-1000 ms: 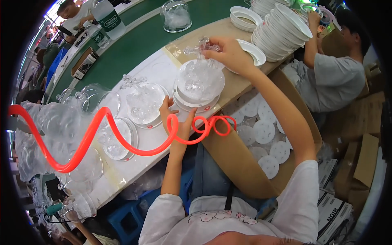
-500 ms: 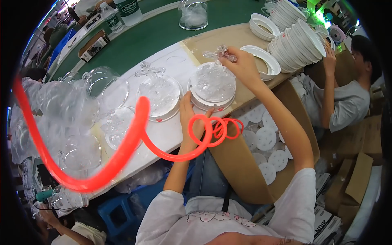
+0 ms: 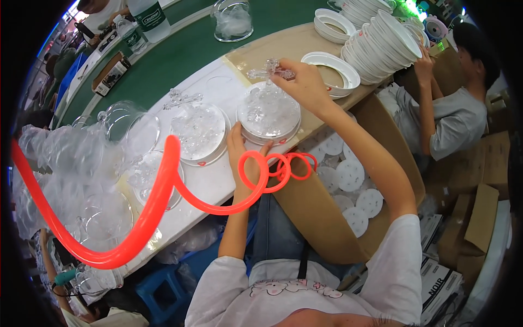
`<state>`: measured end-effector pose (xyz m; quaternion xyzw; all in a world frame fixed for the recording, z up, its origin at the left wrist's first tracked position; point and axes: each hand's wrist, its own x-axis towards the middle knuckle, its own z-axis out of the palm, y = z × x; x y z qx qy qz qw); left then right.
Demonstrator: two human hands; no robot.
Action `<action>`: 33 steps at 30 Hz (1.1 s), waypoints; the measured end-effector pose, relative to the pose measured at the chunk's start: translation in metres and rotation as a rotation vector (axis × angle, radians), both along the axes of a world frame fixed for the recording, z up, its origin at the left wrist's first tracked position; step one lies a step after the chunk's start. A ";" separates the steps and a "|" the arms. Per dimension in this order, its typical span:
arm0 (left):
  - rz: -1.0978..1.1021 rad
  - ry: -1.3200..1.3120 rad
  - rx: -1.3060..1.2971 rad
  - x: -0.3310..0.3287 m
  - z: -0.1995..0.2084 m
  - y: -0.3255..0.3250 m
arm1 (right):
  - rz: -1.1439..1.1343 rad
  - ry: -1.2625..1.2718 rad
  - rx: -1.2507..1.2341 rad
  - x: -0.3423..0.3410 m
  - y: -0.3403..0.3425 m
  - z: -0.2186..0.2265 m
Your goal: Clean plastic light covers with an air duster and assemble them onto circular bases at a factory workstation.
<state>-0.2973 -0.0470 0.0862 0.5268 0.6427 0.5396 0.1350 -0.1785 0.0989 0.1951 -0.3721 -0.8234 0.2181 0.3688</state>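
Nearest, at the person's lap: open cardboard box [image 3: 308, 226] with white perforated discs [image 3: 350, 175] inside. Red-orange coiled tube [image 3: 218, 209] crosses in front of left forearm. Left hand [image 3: 238, 150]: thumb and fingers parted, set against near-left rim of a round white base [image 3: 268, 111]. Base lies flat on the worktop, crinkled clear plastic on top. Right hand [image 3: 305, 84]: thumb and fingers pinched narrow, holding a clear branched ornament [image 3: 271, 70] at base's far edge; can't tell if the two are joined. To the left, a second white base [image 3: 201, 133], similarly topped, just beside; a third one, partly hidden by the tube. Farther left, heap of clear plastic [image 3: 65, 158]. Past right hand: white ring [image 3: 351, 80], tall stack of white rings [image 3: 376, 50], co-worker in grey shirt [image 3: 457, 120]. Farthest: green surface [image 3: 185, 60] with clear dome [image 3: 233, 22], two bottles [image 3: 148, 20].
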 end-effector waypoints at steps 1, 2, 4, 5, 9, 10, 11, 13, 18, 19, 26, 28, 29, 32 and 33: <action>0.004 -0.009 -0.005 0.000 0.000 0.000 | -0.003 0.002 -0.001 0.000 -0.002 0.000; 0.001 -0.007 -0.006 0.001 0.000 0.000 | -0.012 -0.003 -0.005 0.000 -0.003 0.000; 0.004 -0.001 -0.018 0.001 0.004 -0.001 | -0.023 -0.004 -0.010 0.002 -0.003 -0.001; 0.024 0.023 -0.014 0.000 0.004 0.000 | -0.007 0.004 -0.010 0.002 -0.002 -0.003; 0.034 0.022 0.004 0.002 0.008 0.000 | -0.054 -0.002 -0.045 0.002 -0.006 -0.003; 0.036 0.029 0.007 0.002 0.007 0.000 | -0.057 -0.001 -0.046 0.002 -0.007 -0.004; 0.038 0.035 0.009 0.002 0.006 0.001 | -0.085 0.023 -0.030 0.001 -0.007 -0.005; 0.038 0.036 0.013 0.003 0.007 0.000 | -0.115 0.048 -0.016 -0.001 -0.010 -0.005; 0.034 0.025 -0.009 0.003 0.010 -0.001 | -0.194 0.032 -0.069 -0.003 -0.016 -0.005; 0.033 0.026 -0.010 0.003 0.011 -0.001 | -0.196 0.033 -0.070 -0.003 -0.016 -0.005; 0.030 0.032 -0.002 0.003 0.008 0.001 | -0.244 0.049 0.032 -0.004 -0.017 -0.007; 0.030 0.036 -0.006 0.003 0.008 0.000 | -0.253 0.050 0.028 -0.005 -0.017 -0.007; 0.033 0.036 -0.013 0.003 0.009 0.000 | -0.253 0.042 0.034 -0.005 -0.017 -0.007; 0.037 0.042 -0.017 0.003 0.011 0.000 | -0.245 0.045 0.036 -0.005 -0.016 -0.009; 0.043 0.038 -0.016 0.004 0.010 0.000 | -0.238 0.053 0.030 -0.004 -0.017 -0.010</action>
